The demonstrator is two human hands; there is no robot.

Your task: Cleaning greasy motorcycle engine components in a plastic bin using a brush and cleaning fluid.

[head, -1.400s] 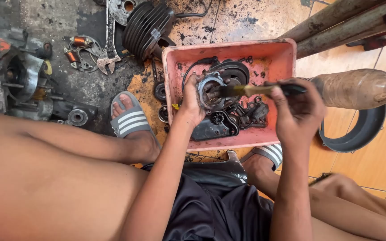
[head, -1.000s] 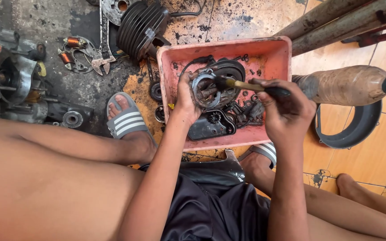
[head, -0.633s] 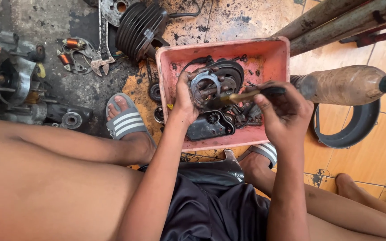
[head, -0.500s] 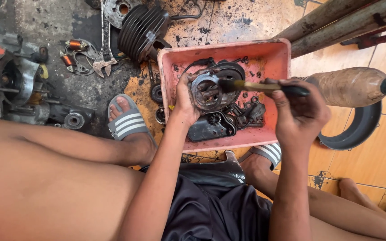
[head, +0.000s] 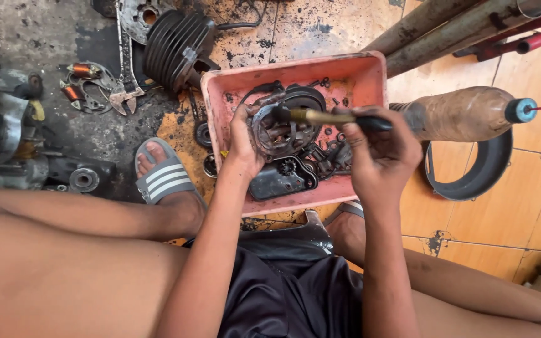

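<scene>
Now our left hand [head: 245, 147] grips the round greasy engine part [head: 281, 128] over the pink tray [head: 295, 72], steadying it. Our right hand [head: 380, 153] closes around a brush [head: 324, 117], bristles touching the part so grime falls inside.

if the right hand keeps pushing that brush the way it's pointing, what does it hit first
Probably the round metal engine part that the left hand steadies over the pink tub. The brush in the right hand points left, its tip apparently at that part; depth is unclear.
</scene>
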